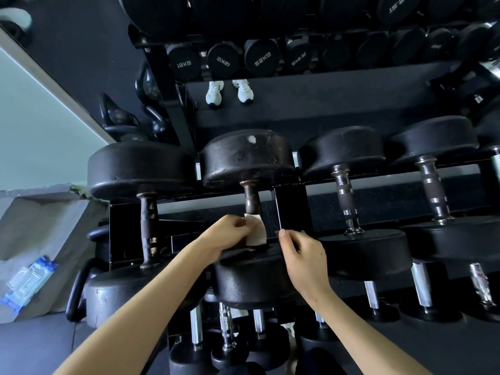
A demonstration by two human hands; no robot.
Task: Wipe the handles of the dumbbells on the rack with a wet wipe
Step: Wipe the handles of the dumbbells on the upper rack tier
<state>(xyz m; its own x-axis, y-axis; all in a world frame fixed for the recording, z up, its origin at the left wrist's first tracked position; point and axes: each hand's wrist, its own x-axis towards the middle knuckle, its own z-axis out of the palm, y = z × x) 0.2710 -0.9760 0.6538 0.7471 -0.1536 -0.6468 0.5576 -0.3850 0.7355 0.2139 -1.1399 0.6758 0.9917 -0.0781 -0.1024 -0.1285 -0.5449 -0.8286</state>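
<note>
The left hand is pinching a white wet wipe and pressing it against the lower end of the dumbbell handle. Just right of that handle, the right hand is hanging loosely curled, thumb raised, holding nothing.

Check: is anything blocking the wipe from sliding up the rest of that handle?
Nothing visible does. The left hand holds the wipe on the handle at its near end; above that it is bare up to the far head. The rack post stands just right, apart.
</note>
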